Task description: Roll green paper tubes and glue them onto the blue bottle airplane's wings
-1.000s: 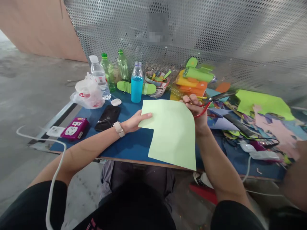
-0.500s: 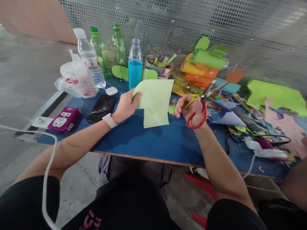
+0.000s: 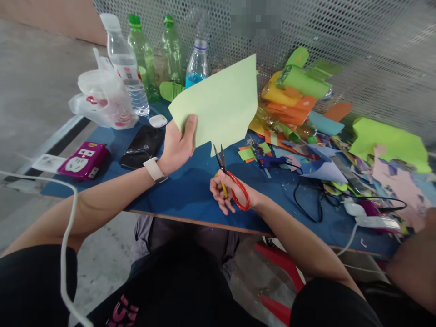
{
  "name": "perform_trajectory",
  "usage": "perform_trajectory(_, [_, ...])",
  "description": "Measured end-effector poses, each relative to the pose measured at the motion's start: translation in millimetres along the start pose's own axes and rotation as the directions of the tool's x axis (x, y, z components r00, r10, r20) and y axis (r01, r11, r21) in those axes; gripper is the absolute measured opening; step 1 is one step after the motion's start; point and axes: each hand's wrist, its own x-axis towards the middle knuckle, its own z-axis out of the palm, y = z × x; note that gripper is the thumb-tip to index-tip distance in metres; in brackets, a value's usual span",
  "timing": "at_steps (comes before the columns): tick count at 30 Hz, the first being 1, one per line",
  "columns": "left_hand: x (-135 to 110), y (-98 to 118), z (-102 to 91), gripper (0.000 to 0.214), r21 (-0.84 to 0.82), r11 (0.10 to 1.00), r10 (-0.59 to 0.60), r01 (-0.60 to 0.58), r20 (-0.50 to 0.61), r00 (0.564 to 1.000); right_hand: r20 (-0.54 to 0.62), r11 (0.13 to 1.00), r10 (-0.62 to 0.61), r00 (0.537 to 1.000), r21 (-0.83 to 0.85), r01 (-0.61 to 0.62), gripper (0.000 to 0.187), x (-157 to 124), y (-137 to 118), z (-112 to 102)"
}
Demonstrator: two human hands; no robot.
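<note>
My left hand (image 3: 179,147), with a white band on its wrist, pinches a pale green sheet of paper (image 3: 225,102) by its lower left, thumb on top. The sheet is held up over the table, tilted, with a notch along its lower edge. My right hand (image 3: 230,190) is closed on red-handled scissors (image 3: 241,193), fingers curled through the loops. Their blades point up and stand slightly apart near the paper's lower corner; whether they touch it I cannot tell. A yellow part shows between my right fingers. Behind the sheet stands a bottle of blue liquid (image 3: 197,68), partly hidden.
On the blue table (image 3: 190,195) lie a black phone (image 3: 142,146), a purple power adapter (image 3: 83,160) and a plastic bag (image 3: 105,102). Clear and green bottles (image 3: 143,59) stand behind. Coloured paper scraps (image 3: 391,177) and a glue gun (image 3: 269,160) with its black cord lie right.
The paper has been raised and turned so its right side points up. My right hand has moved left and down with the scissors, whose blades are now less spread and point up.
</note>
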Motion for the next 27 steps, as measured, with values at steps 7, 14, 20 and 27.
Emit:
perform_trajectory(7, [-10.5,23.8,5.4,0.061,-0.078,0.997,0.004,-0.002,0.024,1.000,0.010,0.989,-0.019,1.000,-0.145,0.020,0.083,-8.7,-7.9,-10.7])
perform_trajectory(14, [-8.3,26.9,4.6,0.064,-0.093,0.996,-0.008,0.006,-0.021,1.000,0.004,0.985,-0.028,1.000,-0.168,0.028,0.084,-9.2,-14.4,-7.6])
perform_trajectory(20, [-15.1,29.4,3.9,0.061,-0.059,0.998,-0.009,0.015,0.093,0.996,-0.033,0.978,-0.066,0.997,-0.198,0.058,0.081,-10.0,-14.1,-8.4])
perform_trajectory(27, [-17.4,32.5,3.9,0.062,-0.046,0.999,0.032,-0.025,0.152,0.988,-0.076,0.972,-0.089,0.993,-0.226,0.070,0.082,-9.3,-12.9,-7.3])
